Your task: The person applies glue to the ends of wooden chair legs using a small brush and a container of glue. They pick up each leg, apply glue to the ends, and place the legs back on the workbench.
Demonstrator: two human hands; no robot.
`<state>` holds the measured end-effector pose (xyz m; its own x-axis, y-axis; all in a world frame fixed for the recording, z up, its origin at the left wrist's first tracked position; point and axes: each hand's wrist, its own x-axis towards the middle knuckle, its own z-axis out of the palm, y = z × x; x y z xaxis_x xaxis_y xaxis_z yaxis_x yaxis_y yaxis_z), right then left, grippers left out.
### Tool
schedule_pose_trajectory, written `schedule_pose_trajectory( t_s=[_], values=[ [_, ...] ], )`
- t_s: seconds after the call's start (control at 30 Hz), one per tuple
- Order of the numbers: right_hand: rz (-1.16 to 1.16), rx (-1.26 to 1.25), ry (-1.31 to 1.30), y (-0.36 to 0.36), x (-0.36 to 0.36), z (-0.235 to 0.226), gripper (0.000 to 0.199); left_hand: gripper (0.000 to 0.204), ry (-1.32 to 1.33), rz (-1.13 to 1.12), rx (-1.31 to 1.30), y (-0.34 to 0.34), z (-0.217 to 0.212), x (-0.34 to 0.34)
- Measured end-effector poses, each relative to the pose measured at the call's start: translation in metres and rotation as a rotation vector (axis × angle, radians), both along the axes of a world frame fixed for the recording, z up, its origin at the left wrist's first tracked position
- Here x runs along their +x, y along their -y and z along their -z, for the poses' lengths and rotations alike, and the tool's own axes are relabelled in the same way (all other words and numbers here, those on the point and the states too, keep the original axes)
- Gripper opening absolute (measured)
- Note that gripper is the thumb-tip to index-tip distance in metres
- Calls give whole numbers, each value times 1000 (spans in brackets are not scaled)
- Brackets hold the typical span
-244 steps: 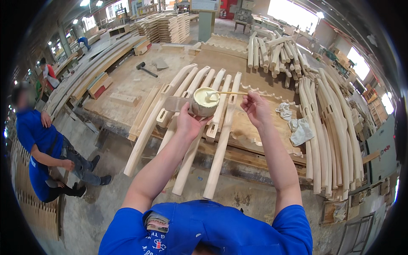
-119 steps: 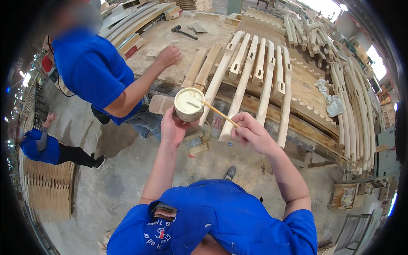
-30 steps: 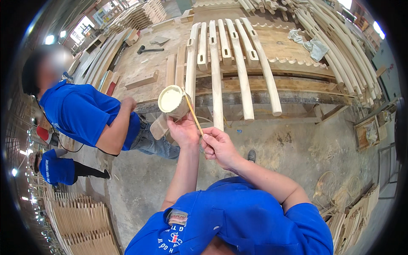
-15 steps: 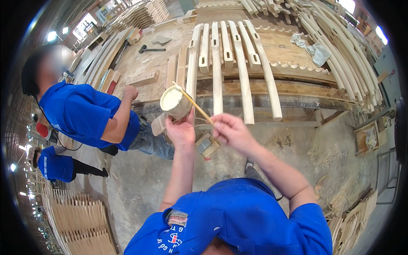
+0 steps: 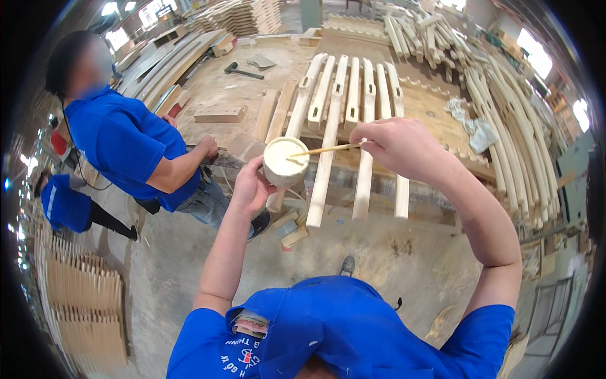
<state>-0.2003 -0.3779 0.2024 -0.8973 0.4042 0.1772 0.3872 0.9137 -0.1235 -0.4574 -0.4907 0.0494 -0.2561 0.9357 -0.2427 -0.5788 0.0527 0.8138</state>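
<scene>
My left hand [image 5: 254,189] is closed around the side of a round cup [image 5: 286,179] filled with a thick cream-coloured paste [image 5: 281,151]. Between the fingertips of my right hand [image 5: 398,145] is a thin yellowish stick [image 5: 328,150], held nearly level. Its far end lies in the paste. Just beyond both hands, several pale curved wooden pieces [image 5: 328,170] with oval slots near their far ends rest on the workbench, their near ends jutting over its edge.
A co-worker in a blue shirt [image 5: 120,132] stands at the bench on my left. On the workbench [image 5: 208,95] lie a black hammer [image 5: 243,71] and a wooden block [image 5: 219,114]. Crumpled cloth [image 5: 478,134] and stacked curved wood [image 5: 505,126] are at the right.
The stick's end has gone from the cup's rim down into the paste. My right hand has risen and moved right, and the cup now tips more toward me. The co-worker's arm has lowered.
</scene>
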Motion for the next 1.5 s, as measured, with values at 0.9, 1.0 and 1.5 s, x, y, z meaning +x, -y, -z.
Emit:
schedule_pose_trajectory(
  t_s=[0.9, 1.0, 1.5],
  values=[
    [4, -229, -120, -109, -52, 27, 8, 35, 36, -202, 37, -58, 14, -22],
    [-104, 74, -127, -96, -66, 20, 8, 34, -14, -215, 27, -62, 16, -37],
    [219, -679, -335, -133, -78, 58, 11, 34, 133, -116, 129, -122, 10, -67]
  ],
)
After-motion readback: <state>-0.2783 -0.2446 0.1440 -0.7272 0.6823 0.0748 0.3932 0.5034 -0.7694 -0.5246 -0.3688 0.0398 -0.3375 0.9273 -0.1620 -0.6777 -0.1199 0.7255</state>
